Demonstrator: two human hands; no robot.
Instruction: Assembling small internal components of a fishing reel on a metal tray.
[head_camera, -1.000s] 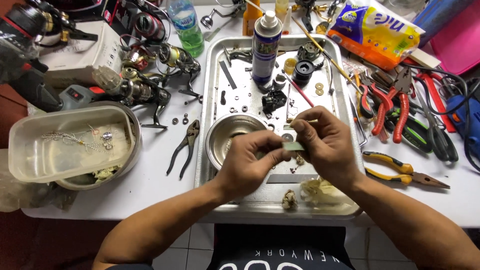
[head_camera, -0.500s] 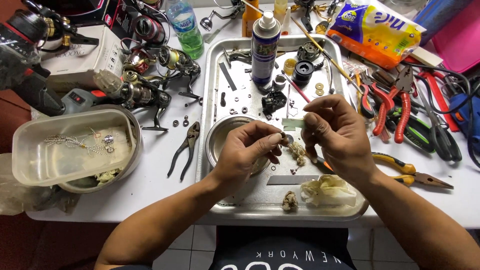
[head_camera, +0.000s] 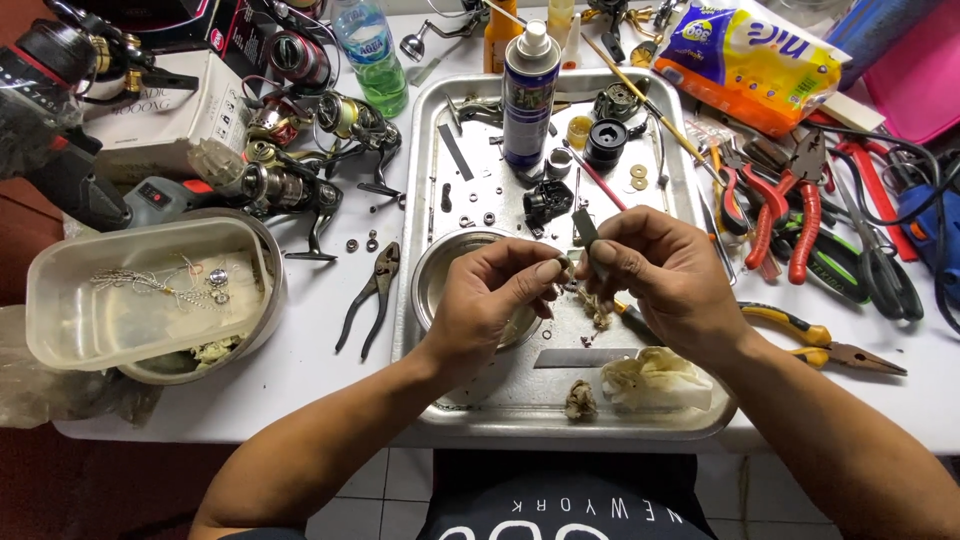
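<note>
Both my hands are over a metal tray (head_camera: 420, 300). My left hand (head_camera: 490, 300) pinches a small part (head_camera: 566, 268) between thumb and forefinger. My right hand (head_camera: 665, 280) grips a thin dark tool (head_camera: 585, 228) whose tip meets that part, with a dirty wad of tissue (head_camera: 602, 316) just beneath the fingers. A small round metal bowl (head_camera: 440, 270) lies under my left hand. A flat metal blade (head_camera: 585, 357) and more soiled tissue (head_camera: 655, 380) lie near the tray's front edge.
A spray can (head_camera: 530, 95), a black reel part (head_camera: 547, 200) and washers sit at the tray's back. Pliers (head_camera: 370, 295) lie left of it, fishing reels (head_camera: 300, 170) and a plastic tub (head_camera: 130, 300) further left. Red-handled pliers (head_camera: 785, 205) and yellow-handled ones (head_camera: 820, 340) lie right.
Both hands rose slightly and came closer together. The right hand turned the dark tool upright against the small part in my left fingers.
</note>
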